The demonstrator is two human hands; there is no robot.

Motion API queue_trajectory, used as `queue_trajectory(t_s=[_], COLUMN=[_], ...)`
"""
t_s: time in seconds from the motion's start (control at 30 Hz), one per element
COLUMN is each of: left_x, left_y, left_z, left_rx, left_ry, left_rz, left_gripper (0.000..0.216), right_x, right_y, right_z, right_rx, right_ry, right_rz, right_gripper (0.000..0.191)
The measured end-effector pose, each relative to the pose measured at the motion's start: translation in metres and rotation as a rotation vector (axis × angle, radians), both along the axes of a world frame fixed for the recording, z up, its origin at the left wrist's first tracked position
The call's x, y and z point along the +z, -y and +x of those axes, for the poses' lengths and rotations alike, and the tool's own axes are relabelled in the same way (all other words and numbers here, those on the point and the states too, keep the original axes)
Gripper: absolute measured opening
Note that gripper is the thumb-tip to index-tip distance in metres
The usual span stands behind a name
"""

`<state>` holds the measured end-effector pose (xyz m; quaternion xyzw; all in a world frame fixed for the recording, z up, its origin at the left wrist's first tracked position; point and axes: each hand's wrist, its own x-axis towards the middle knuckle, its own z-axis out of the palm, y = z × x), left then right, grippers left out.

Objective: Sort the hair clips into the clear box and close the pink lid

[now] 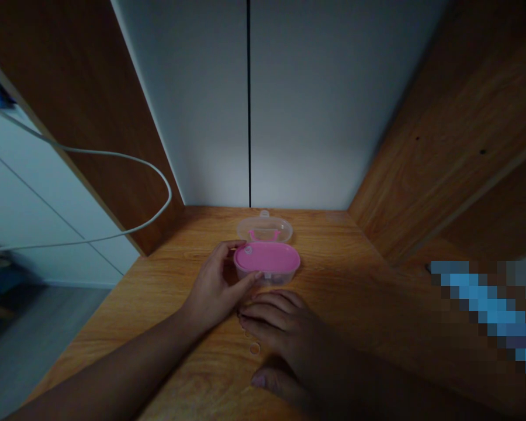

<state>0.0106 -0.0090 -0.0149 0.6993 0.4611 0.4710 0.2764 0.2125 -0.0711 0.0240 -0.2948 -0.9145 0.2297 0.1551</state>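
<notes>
A small oval box with a pink insert (267,260) sits on the wooden desk (346,280), its clear lid (265,228) hinged open towards the wall. My left hand (217,289) cups the box's left end, thumb and index finger touching its rim. My right hand (284,336) lies flat on the desk just in front of the box, fingers stretched out and pointing left, holding nothing. A tiny round clear object (255,348) lies on the desk under my right fingers.
The desk sits in a nook with wooden side panels (447,146) and a white back wall (289,105). A white cable (114,155) hangs in a loop at the left. A blurred patch (491,310) covers the right edge.
</notes>
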Motion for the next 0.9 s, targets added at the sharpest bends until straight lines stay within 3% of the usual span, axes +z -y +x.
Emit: queue_trajectory(t_s=[0.1,0.2,0.37,0.57,0.73,0.9], left_x=[0.000,-0.001,-0.003,-0.003,-0.002,0.000], left_y=[-0.001,-0.001,-0.001,-0.001,-0.001,0.001], left_z=[0.000,0.000,-0.001,-0.001,-0.001,0.000], left_rx=[-0.012,-0.017,-0.010,-0.025,-0.023,-0.005], left_ry=[0.017,0.018,0.009,0.010,0.018,0.017], left_rz=[-0.016,-0.016,-0.016,-0.037,-0.006,-0.008], left_gripper=[0.050,0.050,0.051,0.052,0.052,0.053], right_x=[-0.007,-0.016,-0.024,-0.026,-0.029,-0.028], right_y=[0.001,-0.001,-0.006,-0.007,-0.005,-0.005], right_z=[-0.001,-0.002,-0.003,-0.002,-0.001,-0.001], right_rx=[-0.065,-0.134,-0.257,-0.329,-0.422,-0.389], right_ry=[-0.101,-0.215,-0.328,-0.286,-0.258,-0.188], right_rz=[0.010,0.039,0.083,0.077,0.026,0.057], right_gripper=[0.034,0.024,0.019,0.011,0.019,0.016])
